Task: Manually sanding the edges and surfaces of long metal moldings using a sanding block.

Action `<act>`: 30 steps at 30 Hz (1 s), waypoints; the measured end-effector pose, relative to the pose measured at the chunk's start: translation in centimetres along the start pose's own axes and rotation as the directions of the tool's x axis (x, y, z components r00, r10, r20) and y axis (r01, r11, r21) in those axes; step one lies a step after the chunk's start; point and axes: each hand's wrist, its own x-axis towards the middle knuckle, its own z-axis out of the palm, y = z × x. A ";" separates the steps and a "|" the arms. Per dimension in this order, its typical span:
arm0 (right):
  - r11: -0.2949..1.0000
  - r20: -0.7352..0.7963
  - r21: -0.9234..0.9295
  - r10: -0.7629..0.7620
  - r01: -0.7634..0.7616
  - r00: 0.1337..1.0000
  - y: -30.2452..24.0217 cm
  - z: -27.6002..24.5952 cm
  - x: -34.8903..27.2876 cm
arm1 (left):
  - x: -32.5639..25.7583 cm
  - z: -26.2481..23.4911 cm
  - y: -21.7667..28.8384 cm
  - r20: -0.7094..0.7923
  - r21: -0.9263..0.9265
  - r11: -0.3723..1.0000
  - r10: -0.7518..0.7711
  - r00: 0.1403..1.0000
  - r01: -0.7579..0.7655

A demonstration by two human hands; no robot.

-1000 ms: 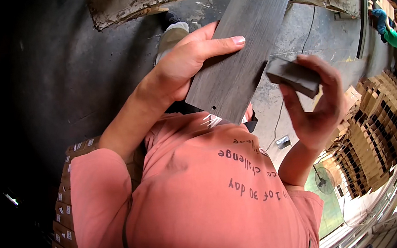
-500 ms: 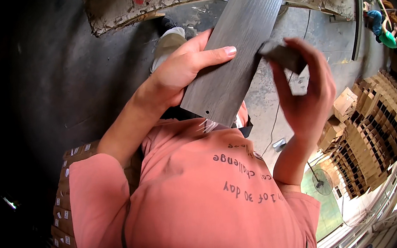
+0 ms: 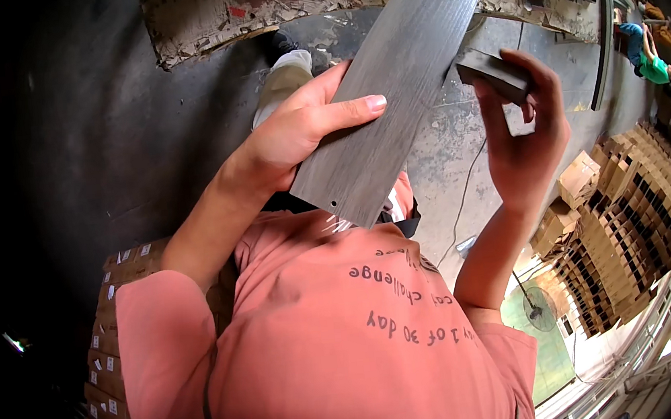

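A long grey wood-grain plank (image 3: pixel 410 65) runs from my chest up toward the top of the view. My left hand (image 3: pixel 296 132) grips its near end, thumb lying across the top face. Held in my right hand (image 3: pixel 527 142) is a small dark grey block (image 3: pixel 494 73), which rests against the plank's right edge. My salmon-coloured shirt (image 3: pixel 324 340) fills the lower part of the picture.
Stacks of brown cardboard boxes (image 3: pixel 628 230) stand at the right, more labelled boxes (image 3: pixel 111 352) at lower left. A torn cardboard sheet (image 3: pixel 251 7) lies on the dark concrete floor ahead. A person in green (image 3: pixel 648 58) crouches far right. A floor fan (image 3: pixel 538 315) stands below.
My right hand has carried the small block up and left until it meets the plank's right edge. The left hand and plank have barely shifted.
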 end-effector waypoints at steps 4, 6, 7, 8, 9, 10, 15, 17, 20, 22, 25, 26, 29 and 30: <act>0.996 0.037 0.062 0.058 -0.060 0.998 0.8 0.1 -0.6 | -0.4 -1.1 0.6 -0.074 0.140 0.990 0.018 0.997 -0.007; 0.987 0.078 0.125 0.087 -0.097 0.993 1.1 0.8 -1.2 | -0.4 -1.7 0.8 -0.093 0.178 0.984 0.029 0.995 -0.012; 0.982 0.088 0.144 0.107 -0.119 0.990 1.4 1.2 -1.5 | -0.4 -2.0 0.9 -0.109 0.210 0.978 0.035 0.993 -0.012; 0.976 0.098 0.163 0.129 -0.144 0.987 1.5 1.6 -1.9 | -0.4 -2.3 1.0 -0.124 0.242 0.970 0.039 0.992 -0.008; 0.967 0.093 0.180 0.163 -0.177 0.982 1.4 2.0 -2.3 | -0.4 -2.6 1.2 -0.126 0.239 0.971 0.028 0.992 0.003; 0.957 0.076 0.208 0.190 -0.202 0.979 1.3 2.5 -2.5 | -0.3 -3.0 1.4 -0.123 0.252 0.968 0.018 0.992 0.014; 0.833 0.087 0.386 0.394 -0.396 0.915 1.2 3.8 -4.3 | 0.1 -3.6 1.3 -0.134 0.235 0.972 0.002 0.991 0.030; 0.793 0.076 0.436 0.438 -0.425 0.896 0.8 4.4 -4.5 | 0.3 -3.8 1.3 -0.144 0.247 0.967 -0.021 0.989 0.057; 0.724 0.072 0.501 0.512 -0.475 0.856 0.3 5.3 -4.1 | 0.6 -4.0 0.7 -0.160 0.252 0.967 -0.003 0.987 0.044; 0.692 0.080 0.513 0.550 -0.507 0.831 0.1 5.7 -3.7 | 0.7 -3.8 0.6 -0.155 0.239 0.970 -0.003 0.988 0.041; 0.609 0.128 0.570 0.597 -0.551 0.792 -0.1 6.3 -3.8 | 0.8 -3.7 0.4 -0.163 0.221 0.975 0.000 0.987 0.036; 0.606 0.131 0.570 0.598 -0.554 0.790 -0.3 6.4 -4.2 | 0.8 -3.6 0.4 -0.172 0.218 0.975 0.000 0.985 0.038; 0.727 0.071 0.487 0.520 -0.484 0.851 -0.7 6.6 -5.7 | 0.9 -3.7 0.1 -0.170 0.239 0.971 0.010 0.985 0.032; 0.760 0.038 0.484 0.478 -0.434 0.878 -1.1 6.6 -6.1 | 0.9 -3.7 0.1 -0.170 0.240 0.970 0.010 0.985 0.032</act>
